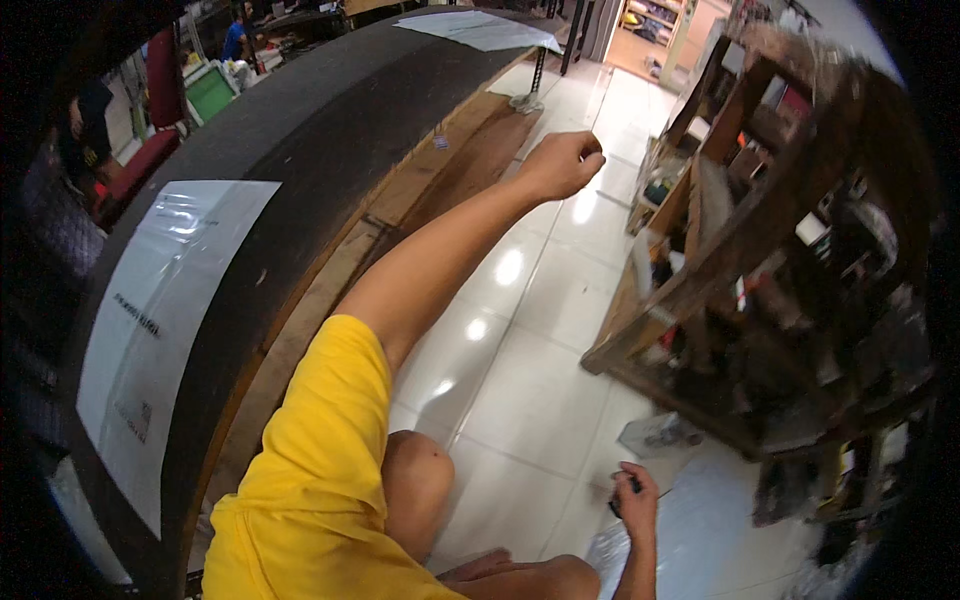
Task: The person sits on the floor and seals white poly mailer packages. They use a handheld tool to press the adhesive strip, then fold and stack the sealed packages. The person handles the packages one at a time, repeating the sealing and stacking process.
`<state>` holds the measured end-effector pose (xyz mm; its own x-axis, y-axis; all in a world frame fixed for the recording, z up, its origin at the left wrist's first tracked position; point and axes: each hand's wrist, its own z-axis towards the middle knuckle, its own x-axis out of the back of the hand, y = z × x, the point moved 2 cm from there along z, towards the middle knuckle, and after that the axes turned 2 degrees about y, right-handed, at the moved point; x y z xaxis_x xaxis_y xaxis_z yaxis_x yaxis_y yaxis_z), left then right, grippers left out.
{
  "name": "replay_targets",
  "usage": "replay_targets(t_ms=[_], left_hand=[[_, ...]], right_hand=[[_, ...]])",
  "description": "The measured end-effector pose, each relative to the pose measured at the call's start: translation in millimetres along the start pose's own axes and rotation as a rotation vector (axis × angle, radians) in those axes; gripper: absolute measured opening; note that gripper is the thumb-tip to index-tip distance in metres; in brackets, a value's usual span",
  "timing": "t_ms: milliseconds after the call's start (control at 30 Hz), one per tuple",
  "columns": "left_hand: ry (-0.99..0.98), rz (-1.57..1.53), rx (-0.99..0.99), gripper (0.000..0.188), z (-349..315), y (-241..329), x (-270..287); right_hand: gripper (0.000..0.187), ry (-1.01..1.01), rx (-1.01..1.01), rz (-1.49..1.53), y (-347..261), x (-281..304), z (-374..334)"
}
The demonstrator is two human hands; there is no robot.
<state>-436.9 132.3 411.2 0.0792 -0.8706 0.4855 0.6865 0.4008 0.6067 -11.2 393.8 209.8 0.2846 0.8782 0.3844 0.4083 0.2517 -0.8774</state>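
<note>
My left arm, in a yellow sleeve (320,420), reaches forward past the edge of a long dark table (330,150). At its end my left hand (562,166) hangs over the tiled floor with fingers curled together; whatever they may hold is too small or hidden to make out. Low on the right, my right hand (640,500) is closed around a small black object (615,508), its kind unclear. Beneath and beside that hand lies a pale, see-through plastic sheet (690,520) on the floor.
Two white plastic sheets, a near one (180,290) and a far one (480,30), lie on the table. A cluttered wooden rack (690,260) stands at right, with a clear container (660,434) by its foot. People (85,130) are at far left. My bare knees are below.
</note>
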Motion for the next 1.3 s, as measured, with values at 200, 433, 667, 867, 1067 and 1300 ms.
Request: replay_targets(t_ms=[200,433,667,867,1067,1300], left_hand=[[0.083,0.27,0.225,0.033,124,-74,38],[0.095,0.42,0.381,0.028,189,-182,110],[0.138,0.633,0.285,0.043,227,-333,129],[0.001,0.782,0.376,0.034,254,-347,121],[0.101,0.696,0.126,0.021,254,-312,119],[0.0,0.486,-0.048,0.022,214,-158,56]], right_hand=[[0.027,0.075,0.132,-0.299,-58,48,-5],[0.033,0.376,-0.247,-0.052,-129,73,-103],[0.019,0.508,-0.444,0.295,-111,-2,-88],[0.034,0.249,-0.626,0.153,-121,-8,-57],[0.021,0.179,-0.641,-0.12,-171,-32,3],[0.026,0.175,-0.345,0.117,-187,-22,25]])
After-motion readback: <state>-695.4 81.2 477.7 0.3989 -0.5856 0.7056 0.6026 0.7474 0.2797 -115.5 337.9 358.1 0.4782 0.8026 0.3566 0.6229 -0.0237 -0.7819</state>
